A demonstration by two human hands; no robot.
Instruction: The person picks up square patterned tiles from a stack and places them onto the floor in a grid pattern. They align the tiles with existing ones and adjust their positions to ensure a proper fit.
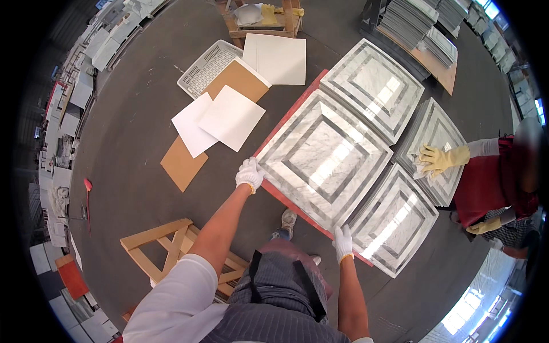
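Observation:
A large square polished marble tile [326, 163], white-grey with darker grey inlaid square borders, lies on the red edge of a low support [294, 214]. My left hand [250, 174], in a white knitted glove, grips its left corner. At its near corner is my right hand [343, 242], gloved the same way, with the fingers closed over the edge. Similar tiles lie beside it: a far tile [374, 88], a near-right tile [394, 220] and a right-hand tile [437, 146]. A co-worker's yellow-gloved hand [437, 160] presses a white cloth on the right-hand one.
Left of the tiles, white sheets [231, 117] and brown boards [184, 163] lie on the floor by a white plastic crate [210, 66]. A wooden frame [171, 243] is by my left side. Stacked slabs [409, 26] stand at the far right. The co-worker [486, 188] stands at right.

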